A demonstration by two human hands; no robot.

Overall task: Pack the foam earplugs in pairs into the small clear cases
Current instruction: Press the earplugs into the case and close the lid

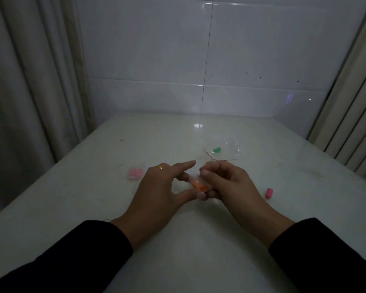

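Between both hands' fingers [199, 194]: pinched clear case [200, 185], orange earplugs inside.

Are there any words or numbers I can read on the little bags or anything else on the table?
None: no words, numbers or signs can be read anywhere.
The clear case with orange earplugs, held between the left hand and right hand, shows no print.
The picture is dim and soft, so tiny print would not show.
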